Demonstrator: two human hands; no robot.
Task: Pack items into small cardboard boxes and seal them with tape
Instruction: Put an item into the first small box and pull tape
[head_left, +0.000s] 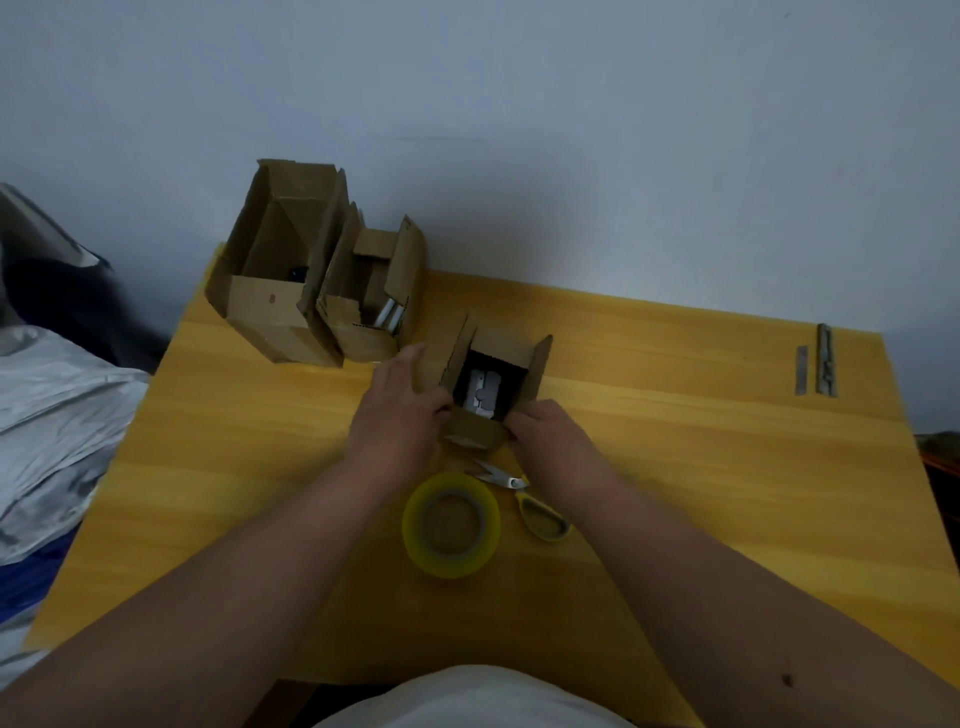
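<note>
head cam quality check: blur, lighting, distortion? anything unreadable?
Head view: dim, flat light with a bluish cast; soft shadow on the wall behind the boxes. Wide-angle bending shows at the table edges. Left hand and right hand are motion-smeared at the small box. The metal item inside is too dark to identify. Tape roll and scissors are reasonably sharp.
</note>
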